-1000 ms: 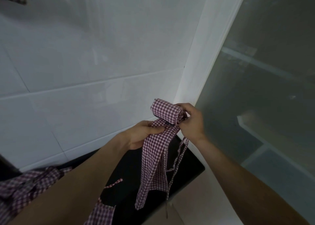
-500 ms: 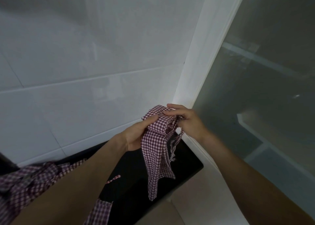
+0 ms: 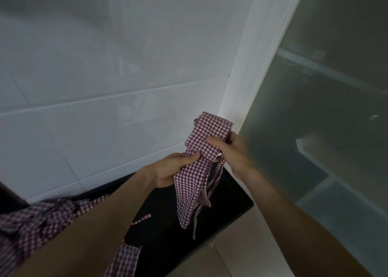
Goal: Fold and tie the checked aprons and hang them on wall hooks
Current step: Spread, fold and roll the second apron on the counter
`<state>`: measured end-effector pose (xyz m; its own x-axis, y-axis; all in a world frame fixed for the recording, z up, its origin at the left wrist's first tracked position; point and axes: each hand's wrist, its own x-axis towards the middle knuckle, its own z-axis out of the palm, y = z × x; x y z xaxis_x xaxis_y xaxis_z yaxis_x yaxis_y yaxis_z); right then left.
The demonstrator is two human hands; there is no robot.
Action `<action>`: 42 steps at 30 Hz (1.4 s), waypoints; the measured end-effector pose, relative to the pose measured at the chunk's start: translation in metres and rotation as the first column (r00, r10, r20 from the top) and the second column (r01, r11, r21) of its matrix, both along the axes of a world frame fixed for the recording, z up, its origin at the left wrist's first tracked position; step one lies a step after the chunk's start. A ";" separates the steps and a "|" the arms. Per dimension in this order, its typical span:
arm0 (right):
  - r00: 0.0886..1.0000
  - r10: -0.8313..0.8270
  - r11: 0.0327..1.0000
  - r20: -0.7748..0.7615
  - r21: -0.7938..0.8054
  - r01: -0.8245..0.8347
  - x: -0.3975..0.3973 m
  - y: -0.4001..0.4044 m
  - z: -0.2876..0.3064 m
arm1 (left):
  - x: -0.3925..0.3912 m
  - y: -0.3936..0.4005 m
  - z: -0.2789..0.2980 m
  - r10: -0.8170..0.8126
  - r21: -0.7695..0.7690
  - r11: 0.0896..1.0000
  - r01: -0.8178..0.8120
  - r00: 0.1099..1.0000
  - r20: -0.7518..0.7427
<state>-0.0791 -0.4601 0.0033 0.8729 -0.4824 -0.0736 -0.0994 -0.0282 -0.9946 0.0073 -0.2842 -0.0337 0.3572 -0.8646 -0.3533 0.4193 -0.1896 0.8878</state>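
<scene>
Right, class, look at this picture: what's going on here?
A person is bundling a red-and-white checked apron in mid-air, close to a white tiled wall. The left hand grips the cloth from below while the right hand pinches the folded top. Loose ends and a strap hang down over a black counter. More checked aprons lie heaped on the counter at left. No hook is in view.

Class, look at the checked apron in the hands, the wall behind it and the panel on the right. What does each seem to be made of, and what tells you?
Checked apron: thin woven cloth, probably cotton; it creases and hangs limp, matt.
Wall: glazed white tiles, apparently ceramic; grout lines and soft reflections.
Panel: seemingly frosted glass; grey, translucent, blurred shapes behind.
</scene>
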 end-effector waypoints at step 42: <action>0.890 0.455 0.343 0.039 -0.930 -0.135 -0.023 -0.012 -0.056 | -0.009 0.004 -0.024 0.155 0.009 0.987 -0.162 0.923 -0.352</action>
<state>-0.1016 -0.4724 -0.0525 0.8736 0.1712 0.4555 0.3492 -0.8724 -0.3419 -0.0016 -0.2800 -0.0575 0.3462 -0.8151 -0.4646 0.7276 -0.0794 0.6814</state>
